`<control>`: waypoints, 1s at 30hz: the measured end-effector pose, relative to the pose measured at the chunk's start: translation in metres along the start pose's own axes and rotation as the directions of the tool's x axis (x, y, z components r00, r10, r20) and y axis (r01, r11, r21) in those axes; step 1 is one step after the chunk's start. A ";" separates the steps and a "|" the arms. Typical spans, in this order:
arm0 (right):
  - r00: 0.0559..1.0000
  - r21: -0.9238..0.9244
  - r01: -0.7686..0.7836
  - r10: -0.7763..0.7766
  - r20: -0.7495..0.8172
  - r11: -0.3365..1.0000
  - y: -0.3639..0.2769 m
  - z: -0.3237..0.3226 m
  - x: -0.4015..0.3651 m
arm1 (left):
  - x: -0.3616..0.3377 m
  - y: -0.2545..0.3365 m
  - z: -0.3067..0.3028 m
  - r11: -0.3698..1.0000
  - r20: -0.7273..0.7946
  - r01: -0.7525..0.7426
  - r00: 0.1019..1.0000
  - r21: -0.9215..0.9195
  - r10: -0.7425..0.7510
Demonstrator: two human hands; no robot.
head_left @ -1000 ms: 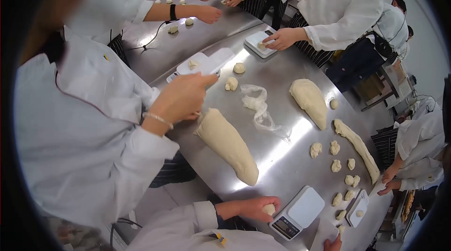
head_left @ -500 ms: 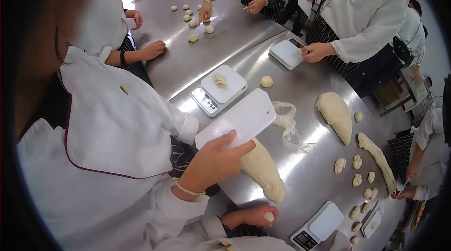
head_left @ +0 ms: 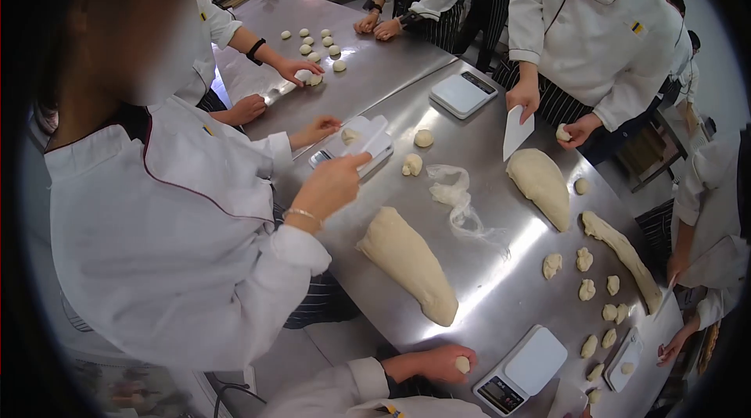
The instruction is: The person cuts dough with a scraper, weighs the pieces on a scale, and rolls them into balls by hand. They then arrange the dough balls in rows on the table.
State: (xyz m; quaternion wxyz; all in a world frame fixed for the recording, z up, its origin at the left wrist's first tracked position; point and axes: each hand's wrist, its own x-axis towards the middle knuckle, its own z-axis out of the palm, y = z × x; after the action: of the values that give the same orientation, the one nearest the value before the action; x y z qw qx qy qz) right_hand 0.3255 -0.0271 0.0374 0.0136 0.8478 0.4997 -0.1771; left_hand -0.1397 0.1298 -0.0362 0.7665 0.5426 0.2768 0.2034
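Note:
My left hand (head_left: 444,363) is closed around a small dough piece (head_left: 462,365), which shows between its fingers, at the table's near edge. To its right stands a white digital scale (head_left: 522,371) with a bare platform. At the bottom edge, mostly cut off, my right hand (head_left: 586,412) grips a white dough scraper (head_left: 568,400). Small dough pieces (head_left: 589,346) lie beyond, beside another scale (head_left: 625,362) carrying one piece. A large dough mass (head_left: 411,265) rests ahead of my left hand.
A co-worker at left holds a white scraper (head_left: 377,136) over a scale (head_left: 321,156). Another, across the table (head_left: 485,261), holds a scraper (head_left: 517,132) and dough. A second dough mass (head_left: 542,187), a dough strip (head_left: 622,260) and a crumpled plastic bag (head_left: 454,195) lie there.
The co-worker at left has moved the scraper back over the scale, and another dough piece now lies beside it. The co-worker opposite has lifted dough off a scale. My left hand still holds its dough.

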 end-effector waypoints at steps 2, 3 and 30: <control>0.996 -0.080 0.079 -0.081 -0.027 0.994 -0.011 -0.003 0.001 | 0.015 -0.008 0.015 0.996 -0.018 -0.034 0.999 0.084 0.036; 0.999 -0.086 0.010 -0.006 0.037 0.996 -0.026 -0.011 -0.001 | 0.021 -0.009 0.022 0.983 -0.042 -0.070 0.996 0.170 0.078; 0.976 0.132 0.196 -0.180 -0.126 0.972 -0.030 -0.004 0.001 | 0.065 0.041 0.102 0.974 -0.371 -0.048 0.919 0.224 0.130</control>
State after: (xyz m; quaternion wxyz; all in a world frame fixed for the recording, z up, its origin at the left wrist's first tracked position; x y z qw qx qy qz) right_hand 0.3014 -0.0101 0.0452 -0.0924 0.8040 0.5638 -0.1648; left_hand -0.0247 0.1097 0.0151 0.6258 0.5823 0.4162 0.3099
